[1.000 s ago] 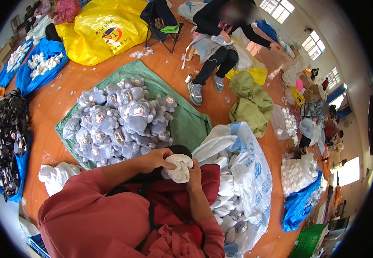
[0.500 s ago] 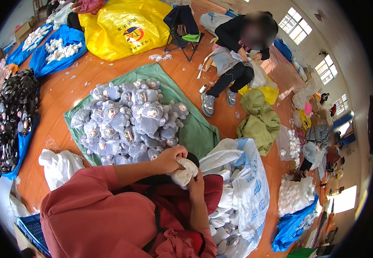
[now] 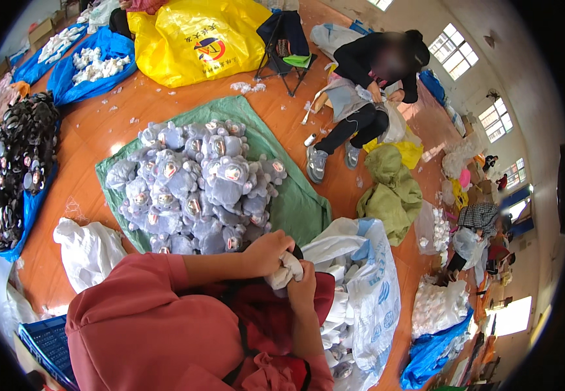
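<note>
Fingers of the left hand (image 3: 268, 254) and right hand (image 3: 303, 288) both grasping one white fabric piece (image 3: 287, 271), close together in front of the body. Left forearm (image 3: 214, 264) bare, stretched across from the left; right forearm (image 3: 305, 326) angled up from the lower edge, right hand slightly lower than left. Fabric soft, creased, partly hidden by the fingers; exact shape impossible to tell.

Just beyond the hands, a heap of fuzzy grey plush toys (image 3: 194, 176), round and plump, on a crinkled green sheet (image 3: 305, 212) over a glossy orange-brown floor (image 3: 84, 153). Beside the right forearm, a white woven bag (image 3: 383, 319) with blue print, full of white and grey stuffed pieces (image 3: 338, 311).

Farther out: at left, a crumpled white bag (image 3: 87, 254), a blue plastic crate (image 3: 48, 342) and shiny black items (image 3: 18, 159) heaped on blue sheeting (image 3: 29, 225); opposite, a big yellow bag (image 3: 172, 39), a seated person (image 3: 361, 62) and a slumped olive sack (image 3: 393, 195).
</note>
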Motion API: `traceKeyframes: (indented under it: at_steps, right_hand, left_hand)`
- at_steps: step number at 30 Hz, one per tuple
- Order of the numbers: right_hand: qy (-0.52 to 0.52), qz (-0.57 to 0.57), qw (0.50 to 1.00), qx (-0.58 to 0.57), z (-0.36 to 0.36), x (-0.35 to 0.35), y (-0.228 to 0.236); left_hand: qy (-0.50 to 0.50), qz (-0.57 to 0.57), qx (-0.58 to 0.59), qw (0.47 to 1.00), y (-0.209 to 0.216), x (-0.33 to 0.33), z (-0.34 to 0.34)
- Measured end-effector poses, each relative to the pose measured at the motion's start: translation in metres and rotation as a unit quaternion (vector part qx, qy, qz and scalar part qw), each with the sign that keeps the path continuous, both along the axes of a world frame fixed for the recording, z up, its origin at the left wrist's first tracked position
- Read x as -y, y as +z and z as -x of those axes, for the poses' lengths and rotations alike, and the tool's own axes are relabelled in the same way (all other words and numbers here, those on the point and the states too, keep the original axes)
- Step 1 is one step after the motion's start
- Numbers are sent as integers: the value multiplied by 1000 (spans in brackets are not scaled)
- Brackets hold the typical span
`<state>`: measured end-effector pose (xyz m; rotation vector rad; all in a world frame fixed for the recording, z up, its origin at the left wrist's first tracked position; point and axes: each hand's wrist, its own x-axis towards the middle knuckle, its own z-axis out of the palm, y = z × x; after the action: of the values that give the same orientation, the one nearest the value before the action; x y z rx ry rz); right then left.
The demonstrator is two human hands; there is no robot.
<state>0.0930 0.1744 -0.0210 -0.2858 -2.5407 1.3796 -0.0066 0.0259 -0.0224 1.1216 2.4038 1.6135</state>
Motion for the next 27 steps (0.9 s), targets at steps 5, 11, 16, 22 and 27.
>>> traceKeyframes:
  at_steps: [5, 11, 16, 22, 27]
  right_hand:
    - [55, -71, 991, 100, 12, -21, 11]
    - [46, -91, 987, 124, 27, -21, 16]
    - [4, -104, 991, 80, 28, -16, 11]
    - [94, 25, 993, 70, 6, -32, 6]
    - [156, 43, 986, 47, 0, -31, 17]
  left_hand:
    - [12, -19, -34, 999, 3, 1, -5]
    - [24, -31, -43, 998, 0, -7, 1]
    - [28, -50, -50, 997, -6, -11, 4]
    - [44, -7, -9, 999, -2, -4, -1]
    - [54, -9, -37, 998, -8, -7, -2]
